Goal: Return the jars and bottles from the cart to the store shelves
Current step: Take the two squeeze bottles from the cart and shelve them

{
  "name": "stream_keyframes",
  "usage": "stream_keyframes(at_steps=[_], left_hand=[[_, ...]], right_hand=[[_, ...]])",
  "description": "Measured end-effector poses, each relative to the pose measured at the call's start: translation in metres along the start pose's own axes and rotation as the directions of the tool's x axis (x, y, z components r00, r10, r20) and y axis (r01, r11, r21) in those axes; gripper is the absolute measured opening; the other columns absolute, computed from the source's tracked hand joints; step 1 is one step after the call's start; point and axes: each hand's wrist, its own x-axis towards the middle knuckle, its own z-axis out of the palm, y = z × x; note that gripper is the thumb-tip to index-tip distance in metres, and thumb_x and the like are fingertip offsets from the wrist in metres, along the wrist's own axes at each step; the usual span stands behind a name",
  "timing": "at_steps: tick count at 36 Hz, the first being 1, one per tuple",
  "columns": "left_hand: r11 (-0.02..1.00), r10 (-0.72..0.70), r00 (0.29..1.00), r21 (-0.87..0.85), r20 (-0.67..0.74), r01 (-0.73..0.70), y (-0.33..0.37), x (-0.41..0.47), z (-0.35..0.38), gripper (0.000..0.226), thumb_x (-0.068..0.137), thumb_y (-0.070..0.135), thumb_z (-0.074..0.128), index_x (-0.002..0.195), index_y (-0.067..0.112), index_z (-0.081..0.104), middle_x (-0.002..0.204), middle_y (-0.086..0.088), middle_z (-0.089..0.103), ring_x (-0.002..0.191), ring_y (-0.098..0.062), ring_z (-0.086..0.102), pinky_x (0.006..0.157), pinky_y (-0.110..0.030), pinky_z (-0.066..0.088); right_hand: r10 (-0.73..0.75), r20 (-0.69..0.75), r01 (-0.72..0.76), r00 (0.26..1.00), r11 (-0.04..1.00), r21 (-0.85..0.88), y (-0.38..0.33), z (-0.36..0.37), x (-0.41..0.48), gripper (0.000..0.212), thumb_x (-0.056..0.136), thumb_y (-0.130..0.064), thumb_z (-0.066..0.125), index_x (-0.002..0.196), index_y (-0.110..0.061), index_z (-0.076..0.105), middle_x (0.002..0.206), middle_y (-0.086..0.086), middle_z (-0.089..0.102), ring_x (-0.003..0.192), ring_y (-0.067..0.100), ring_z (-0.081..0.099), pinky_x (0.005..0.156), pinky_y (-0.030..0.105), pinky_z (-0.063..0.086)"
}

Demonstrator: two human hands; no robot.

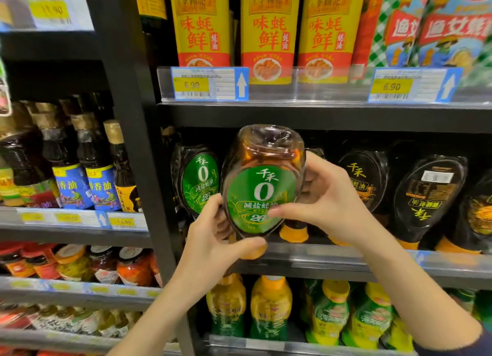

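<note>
I hold a squeeze bottle (262, 180) of brown sauce with a green oval label, cap downward, in front of the middle shelf (332, 254). My left hand (213, 238) grips its lower left side and its orange cap end. My right hand (319, 196) holds its right side, with the thumb across the label. A matching green-label bottle (195, 180) stands cap-down on the shelf just behind and to the left. The cart is out of view.
Dark bottles with black labels (426, 196) stand cap-down to the right on the same shelf. Yellow oyster sauce bottles (269, 33) fill the shelf above, yellow-green bottles (327, 310) the one below. A black upright (133, 142) divides off the left bay of sesame oil bottles (98, 169) and jars (133, 268).
</note>
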Motion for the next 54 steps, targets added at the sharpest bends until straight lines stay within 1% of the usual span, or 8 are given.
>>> stream_keyframes(at_steps=[13,24,34,40,46,49,52,54], left_hand=[[0.999,-0.011,1.000,0.042,-0.019,0.012,-0.056,0.030,0.011,0.063,0.071,0.004,0.077,0.118,0.030,0.045,0.116,0.013,0.059,0.107,0.004,0.058,0.088,-0.011,0.047],[0.968,-0.120,0.990,0.230,0.074,0.101,-0.085,0.039,0.008,0.071,0.075,0.026,0.075,0.134,0.025,0.035,0.133,0.004,0.052,0.124,-0.009,0.049,0.105,-0.042,0.043],[0.925,-0.250,0.968,0.302,0.025,0.231,-0.101,0.051,0.003,0.091,0.053,0.066,0.066,0.127,0.022,0.037,0.127,0.000,0.056,0.119,-0.018,0.053,0.099,-0.043,0.047],[0.924,-0.290,0.957,0.268,0.023,0.273,-0.104,0.059,0.002,0.091,0.052,0.059,0.069,0.125,0.016,0.038,0.125,-0.003,0.057,0.117,-0.017,0.055,0.099,-0.044,0.046],[0.922,-0.285,0.957,0.284,0.046,0.261,-0.105,0.063,0.001,0.094,0.054,0.058,0.068,0.130,0.013,0.036,0.128,-0.003,0.056,0.119,-0.017,0.054,0.099,-0.044,0.047],[0.921,-0.298,0.953,0.278,0.052,0.273,-0.105,0.065,0.001,0.093,0.054,0.057,0.068,0.130,0.013,0.037,0.125,-0.003,0.058,0.117,-0.016,0.056,0.099,-0.044,0.048],[0.917,-0.324,0.945,0.262,0.046,0.302,-0.108,0.068,0.001,0.092,0.051,0.060,0.070,0.127,0.017,0.039,0.122,-0.001,0.060,0.115,-0.015,0.057,0.098,-0.043,0.048],[0.912,-0.336,0.941,0.262,0.039,0.315,-0.108,0.068,0.002,0.089,0.051,0.059,0.070,0.125,0.019,0.040,0.121,0.001,0.060,0.115,-0.014,0.056,0.098,-0.043,0.048]], right_hand=[[0.097,-0.033,-0.101,0.995,0.985,-0.144,0.046,0.004,0.017,0.048,0.067,-0.005,0.081,0.108,-0.001,0.055,0.102,0.010,0.066,0.099,0.021,0.066,0.085,0.044,0.056],[0.223,-0.015,-0.222,0.975,0.964,-0.148,0.075,0.009,0.021,0.062,0.071,-0.009,0.077,0.123,-0.023,0.048,0.113,-0.013,0.061,0.107,0.003,0.061,0.092,0.026,0.052],[0.241,-0.124,-0.260,0.963,0.949,-0.176,0.091,0.031,0.025,0.088,0.069,-0.042,0.075,0.141,-0.012,0.035,0.133,0.001,0.055,0.120,0.011,0.054,0.100,0.039,0.048],[0.215,-0.193,-0.254,0.957,0.945,-0.205,0.097,0.047,0.025,0.085,0.081,-0.016,0.071,0.148,-0.013,0.019,0.132,-0.002,0.052,0.118,0.005,0.051,0.099,0.020,0.044],[0.198,-0.252,-0.272,0.947,0.912,-0.306,0.103,0.049,0.022,0.067,0.081,-0.025,0.070,0.135,0.002,0.040,0.102,-0.006,0.057,0.095,0.005,0.055,0.073,0.000,0.042],[0.187,-0.274,-0.274,0.943,0.906,-0.322,0.102,0.053,0.024,0.069,0.083,-0.023,0.068,0.138,0.002,0.035,0.094,-0.008,0.053,0.085,0.002,0.051,0.077,0.011,0.048],[0.184,-0.275,-0.263,0.944,0.922,-0.286,0.101,0.059,0.025,0.086,0.084,-0.021,0.066,0.149,-0.015,0.009,0.128,0.006,0.055,0.119,0.014,0.051,0.102,0.036,0.045],[0.194,-0.269,-0.263,0.944,0.931,-0.252,0.102,0.062,0.025,0.093,0.084,-0.020,0.066,0.149,-0.022,-0.001,0.138,0.009,0.049,0.128,0.017,0.045,0.106,0.039,0.041]])
